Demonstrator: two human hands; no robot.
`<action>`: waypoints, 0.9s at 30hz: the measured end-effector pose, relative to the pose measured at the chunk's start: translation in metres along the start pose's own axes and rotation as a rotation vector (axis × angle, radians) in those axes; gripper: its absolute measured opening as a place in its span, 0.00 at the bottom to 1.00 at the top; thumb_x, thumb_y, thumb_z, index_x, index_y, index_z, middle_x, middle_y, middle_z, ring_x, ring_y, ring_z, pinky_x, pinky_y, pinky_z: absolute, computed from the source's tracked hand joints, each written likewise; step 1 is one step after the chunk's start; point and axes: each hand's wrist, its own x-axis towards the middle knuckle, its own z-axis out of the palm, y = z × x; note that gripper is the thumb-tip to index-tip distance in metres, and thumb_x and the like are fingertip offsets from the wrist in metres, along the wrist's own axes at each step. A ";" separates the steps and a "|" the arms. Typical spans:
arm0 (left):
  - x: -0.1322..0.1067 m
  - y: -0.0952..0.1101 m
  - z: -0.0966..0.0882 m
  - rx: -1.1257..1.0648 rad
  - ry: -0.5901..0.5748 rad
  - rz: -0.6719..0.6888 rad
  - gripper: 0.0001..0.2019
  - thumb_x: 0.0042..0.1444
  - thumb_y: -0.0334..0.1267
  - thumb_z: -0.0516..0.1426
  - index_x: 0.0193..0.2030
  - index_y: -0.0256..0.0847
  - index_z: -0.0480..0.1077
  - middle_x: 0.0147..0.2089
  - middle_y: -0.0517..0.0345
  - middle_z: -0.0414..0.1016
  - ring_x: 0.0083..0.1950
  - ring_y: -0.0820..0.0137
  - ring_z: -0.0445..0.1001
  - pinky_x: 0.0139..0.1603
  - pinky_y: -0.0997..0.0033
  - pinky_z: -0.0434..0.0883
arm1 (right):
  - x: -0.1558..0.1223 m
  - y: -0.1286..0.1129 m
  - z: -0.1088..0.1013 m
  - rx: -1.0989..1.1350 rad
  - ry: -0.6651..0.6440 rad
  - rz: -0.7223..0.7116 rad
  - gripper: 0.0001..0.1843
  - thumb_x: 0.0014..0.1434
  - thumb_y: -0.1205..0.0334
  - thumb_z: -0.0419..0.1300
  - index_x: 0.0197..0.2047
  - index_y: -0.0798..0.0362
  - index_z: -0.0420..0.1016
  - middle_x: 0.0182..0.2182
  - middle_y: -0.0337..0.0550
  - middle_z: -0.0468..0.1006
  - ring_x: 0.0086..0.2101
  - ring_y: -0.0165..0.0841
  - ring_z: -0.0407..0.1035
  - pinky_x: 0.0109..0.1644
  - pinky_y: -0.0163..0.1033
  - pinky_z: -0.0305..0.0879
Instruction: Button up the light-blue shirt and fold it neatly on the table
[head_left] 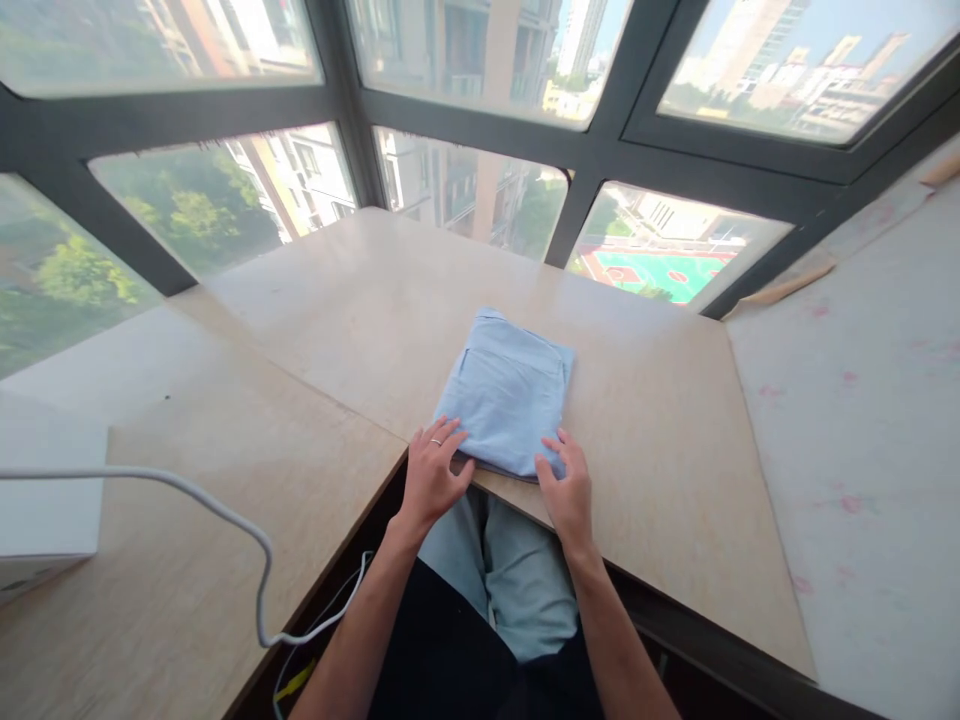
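A folded light blue garment (506,390) lies on the pale wooden table (660,420), close to its near edge. My left hand (433,472), a ring on one finger, rests on the garment's near left corner with its fingers spread flat. At the near right corner my right hand (566,488) lies flat too, fingertips on the cloth. Neither hand grips anything.
A second wooden tabletop (187,560) lies at the left with a white box (49,490) and a white cable (225,520) running across it. A speckled white surface (877,420) is at the right. Large windows (480,120) stand behind the table.
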 end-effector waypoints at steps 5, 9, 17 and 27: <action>0.011 0.023 0.004 0.109 -0.259 0.198 0.30 0.54 0.39 0.62 0.64 0.41 0.64 0.68 0.42 0.63 0.72 0.50 0.55 0.70 0.33 0.37 | 0.005 -0.018 0.001 0.286 0.052 0.144 0.15 0.56 0.59 0.59 0.45 0.54 0.76 0.53 0.54 0.74 0.53 0.41 0.69 0.57 0.50 0.66; 0.025 0.038 0.024 0.111 -0.285 0.212 0.28 0.55 0.35 0.60 0.64 0.41 0.65 0.64 0.44 0.69 0.70 0.51 0.58 0.70 0.37 0.48 | 0.016 -0.033 0.005 0.626 -0.007 0.343 0.19 0.51 0.59 0.64 0.46 0.54 0.74 0.43 0.50 0.80 0.44 0.38 0.75 0.49 0.45 0.72; 0.042 0.048 0.052 -0.254 -0.137 0.027 0.17 0.55 0.25 0.52 0.42 0.45 0.78 0.44 0.54 0.82 0.51 0.61 0.77 0.69 0.47 0.53 | 0.020 -0.043 -0.012 0.743 -0.021 0.412 0.17 0.52 0.56 0.66 0.43 0.55 0.75 0.33 0.43 0.80 0.30 0.31 0.73 0.37 0.37 0.70; 0.088 0.081 0.044 -1.720 0.067 -0.698 0.10 0.49 0.41 0.65 0.35 0.38 0.75 0.33 0.55 0.79 0.39 0.64 0.78 0.44 0.66 0.74 | -0.001 0.018 -0.043 0.528 0.206 0.428 0.21 0.51 0.53 0.64 0.45 0.54 0.73 0.43 0.50 0.78 0.41 0.38 0.74 0.42 0.42 0.71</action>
